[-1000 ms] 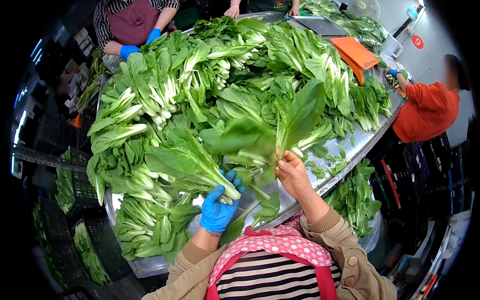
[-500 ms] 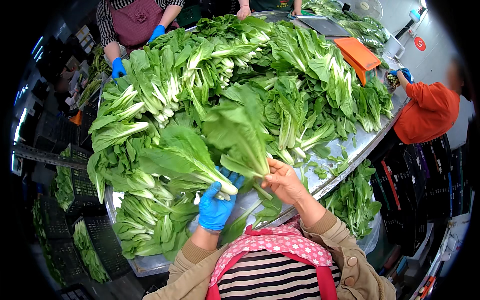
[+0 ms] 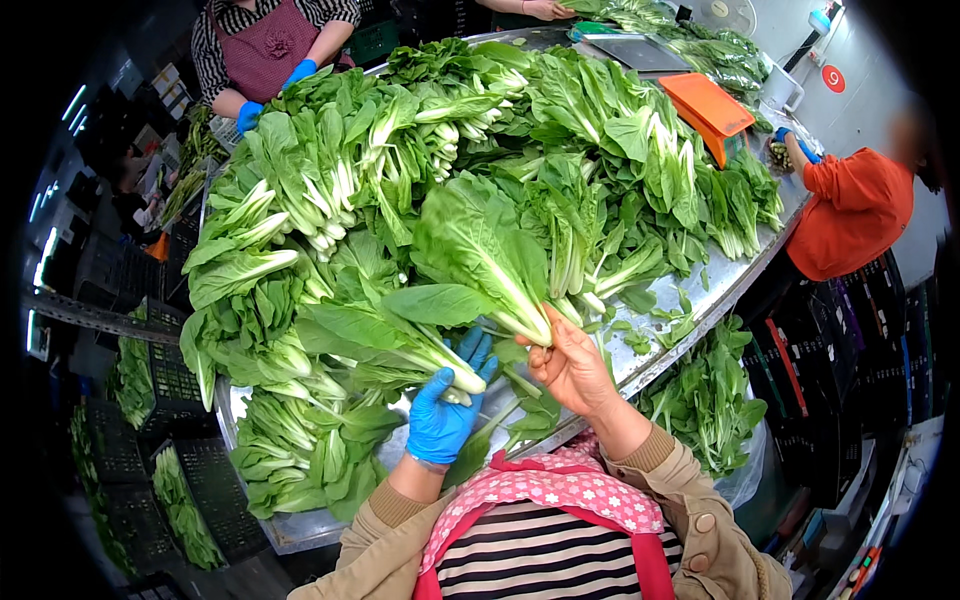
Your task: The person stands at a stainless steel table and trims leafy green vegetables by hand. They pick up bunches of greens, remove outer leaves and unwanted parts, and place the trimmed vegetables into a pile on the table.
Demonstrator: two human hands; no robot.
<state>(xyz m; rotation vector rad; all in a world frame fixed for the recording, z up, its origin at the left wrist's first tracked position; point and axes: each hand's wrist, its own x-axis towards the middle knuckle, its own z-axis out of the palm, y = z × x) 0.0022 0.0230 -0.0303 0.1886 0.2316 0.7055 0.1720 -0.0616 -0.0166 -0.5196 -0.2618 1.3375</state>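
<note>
My left hand point(image 3: 443, 412), in a blue glove, is closed around the pale stem ends of some leafy greens point(image 3: 385, 338), whose leaves point up and to the left. My bare right hand point(image 3: 570, 368) pinches the white base of another head of leafy greens point(image 3: 480, 255). That one is held tilted, its broad leaves fanning away from me above the heap. The two hands are close together but apart, over the near edge of the metal table. Around them lies a big pile of the same greens point(image 3: 330, 190), white stems showing in places.
An orange scale point(image 3: 708, 110) stands at the far right of the metal table point(image 3: 735, 275). Co-workers stand at the far left, the far side and the right. Black crates point(image 3: 205, 490) with greens are at left; a bag of greens point(image 3: 700, 410) sits below the table's right edge.
The greens in my right hand have turned, showing their white stems. Both hands have shifted slightly right. The far-left co-worker's gloved hands and the far co-worker's hand have moved.
</note>
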